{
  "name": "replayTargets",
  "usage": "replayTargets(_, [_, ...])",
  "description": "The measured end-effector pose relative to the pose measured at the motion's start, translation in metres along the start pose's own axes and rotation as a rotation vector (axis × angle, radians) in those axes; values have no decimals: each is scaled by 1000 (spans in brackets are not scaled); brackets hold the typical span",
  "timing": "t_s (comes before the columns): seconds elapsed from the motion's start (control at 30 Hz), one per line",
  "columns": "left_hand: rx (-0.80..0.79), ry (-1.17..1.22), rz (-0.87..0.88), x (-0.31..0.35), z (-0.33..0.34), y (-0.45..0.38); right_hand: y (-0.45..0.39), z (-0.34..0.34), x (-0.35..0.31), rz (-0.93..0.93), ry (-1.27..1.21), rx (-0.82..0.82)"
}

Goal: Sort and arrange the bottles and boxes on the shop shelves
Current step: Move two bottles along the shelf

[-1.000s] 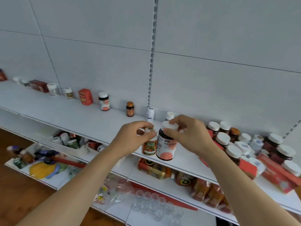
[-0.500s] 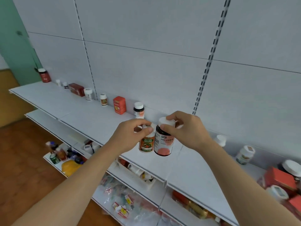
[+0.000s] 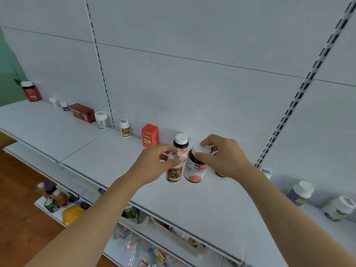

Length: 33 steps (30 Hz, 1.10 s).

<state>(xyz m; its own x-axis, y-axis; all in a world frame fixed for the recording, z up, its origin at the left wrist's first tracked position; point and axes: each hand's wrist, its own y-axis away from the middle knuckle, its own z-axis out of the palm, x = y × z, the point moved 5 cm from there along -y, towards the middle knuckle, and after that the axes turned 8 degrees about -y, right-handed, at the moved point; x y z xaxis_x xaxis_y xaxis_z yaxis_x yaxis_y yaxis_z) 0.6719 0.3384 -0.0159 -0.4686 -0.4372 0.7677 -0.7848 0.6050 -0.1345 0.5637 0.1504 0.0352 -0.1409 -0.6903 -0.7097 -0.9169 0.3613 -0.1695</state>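
1. Dark bottle (image 3: pixel 195 169) with a white cap and a pink-and-white label hangs at frame centre, held above the top shelf (image 3: pixel 100 157) and tilted slightly, base toward the lower left.
2. Right hand (image 3: pixel 223 158) reaches in from the lower right; its thumb and curled fingers pinch the white cap from above.
3. Small white bottle (image 3: pixel 174 170) with a green-and-red label hangs just left of the dark bottle, the two nearly touching.
4. Left hand (image 3: pixel 152 164) reaches in from the lower left; thumb and fingers curl round the cap and neck of the small bottle.
5. Directly behind both hands, a matching dark bottle (image 3: pixel 181 144) stands upright at the back wall, partly hidden by the fingers.
6. Left of it along the back wall stand an orange-red box (image 3: pixel 150 135), a small white bottle (image 3: pixel 125 128), a white jar (image 3: pixel 101 120), a dark red box (image 3: pixel 82 112) lying flat, and a red jar (image 3: pixel 30 91) at the far left.
7. At the right edge, two white-capped containers (image 3: pixel 299 193) stand on the shelf.
8. Lower shelves (image 3: pixel 57 205) at the lower left carry mixed, blurred goods.
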Motion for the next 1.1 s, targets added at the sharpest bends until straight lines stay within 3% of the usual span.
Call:
replayTargets(0.2, [-155,-82,105,-30,-19,-43,-34,33,16,152,112,105])
replayTargets(0.4, [-188,-104,161,-50,-21,-71,-55,58,40,255,198,137])
replayTargets(0.7, [-234,-116,193,-65,-7,-100,-84,78,67,211,282,152])
replayTargets(1.1, [-248,-128,211,-73,5,-116,-89,88,77,57,305,320])
